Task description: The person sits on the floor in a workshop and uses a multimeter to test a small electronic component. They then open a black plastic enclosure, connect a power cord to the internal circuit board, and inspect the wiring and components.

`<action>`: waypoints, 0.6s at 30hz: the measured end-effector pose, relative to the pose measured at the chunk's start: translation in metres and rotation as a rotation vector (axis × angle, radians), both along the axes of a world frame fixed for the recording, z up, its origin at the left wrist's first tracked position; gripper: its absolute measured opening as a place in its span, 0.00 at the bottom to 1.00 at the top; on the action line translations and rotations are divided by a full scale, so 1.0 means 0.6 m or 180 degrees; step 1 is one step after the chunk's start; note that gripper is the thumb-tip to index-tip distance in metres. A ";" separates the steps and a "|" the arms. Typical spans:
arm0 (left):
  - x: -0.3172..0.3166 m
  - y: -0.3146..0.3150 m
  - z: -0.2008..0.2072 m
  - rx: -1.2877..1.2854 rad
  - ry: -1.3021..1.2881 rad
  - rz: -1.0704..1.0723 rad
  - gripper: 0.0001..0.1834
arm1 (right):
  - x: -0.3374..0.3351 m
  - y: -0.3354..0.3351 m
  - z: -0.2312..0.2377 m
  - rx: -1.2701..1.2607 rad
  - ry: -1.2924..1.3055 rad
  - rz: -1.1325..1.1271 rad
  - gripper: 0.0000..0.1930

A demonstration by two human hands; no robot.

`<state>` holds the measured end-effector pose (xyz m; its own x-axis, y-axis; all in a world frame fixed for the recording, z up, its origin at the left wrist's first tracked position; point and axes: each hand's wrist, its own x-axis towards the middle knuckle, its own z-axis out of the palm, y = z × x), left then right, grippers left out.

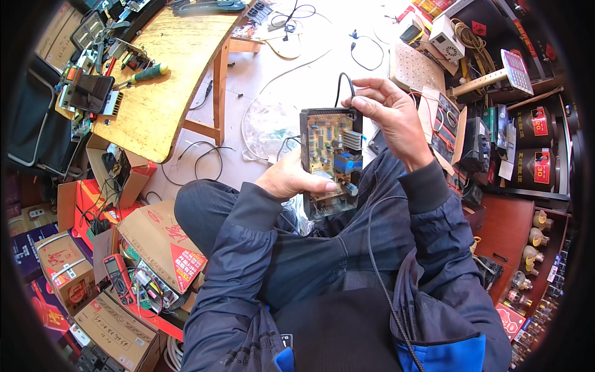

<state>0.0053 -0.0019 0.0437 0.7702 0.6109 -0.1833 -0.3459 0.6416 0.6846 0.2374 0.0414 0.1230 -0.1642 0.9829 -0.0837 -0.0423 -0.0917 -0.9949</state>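
Observation:
My left hand (pixel 294 178) grips the left side of an opened black plastic case with a circuit board (pixel 322 146) inside, its thumb lying over the board's lower part. The board carries a finned metal heatsink, a blue transformer and several small parts. At the case's top right corner, my right hand (pixel 387 108) pinches a black cable (pixel 340 87) between thumb and fingers. That cable arches up above the case's upper edge. The case is held upright over my lap, and my left fingers are hidden behind it.
A wooden table (pixel 180 46) at the left bears a green-handled screwdriver (pixel 149 73) and electronic parts. Cardboard boxes (pixel 158 239) and a red multimeter (pixel 118 273) lie at lower left. Loose cables lie on the floor (pixel 254 74). Shelves (pixel 514 242) with parts stand at right, near a hammer (pixel 480 82).

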 end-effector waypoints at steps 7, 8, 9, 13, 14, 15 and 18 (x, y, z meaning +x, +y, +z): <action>0.000 -0.004 0.001 0.0080 -0.0023 0.0061 0.40 | -0.007 -0.011 -0.011 0.0304 -0.0317 -0.0009 0.22; 0.000 -0.005 0.001 0.0056 -0.0050 0.0077 0.41 | -0.008 -0.012 -0.011 0.0289 -0.0313 -0.0020 0.22; 0.001 -0.005 0.002 0.0031 -0.0077 0.0091 0.41 | -0.008 -0.014 -0.011 0.0272 -0.0309 -0.0031 0.23; -0.003 -0.003 0.002 -0.0061 0.0019 -0.0011 0.47 | -0.003 -0.019 -0.009 -0.0160 -0.0173 0.0071 0.20; -0.003 -0.003 0.001 -0.0045 0.0024 -0.0013 0.47 | 0.001 -0.020 -0.008 -0.0213 -0.0199 0.0146 0.19; -0.003 -0.003 0.001 -0.0029 0.0030 -0.0018 0.47 | 0.004 -0.020 -0.006 -0.0290 -0.0229 0.0193 0.18; -0.002 -0.003 -0.001 0.0008 0.0046 -0.0069 0.47 | 0.012 -0.019 -0.004 -0.0137 -0.0348 0.0346 0.16</action>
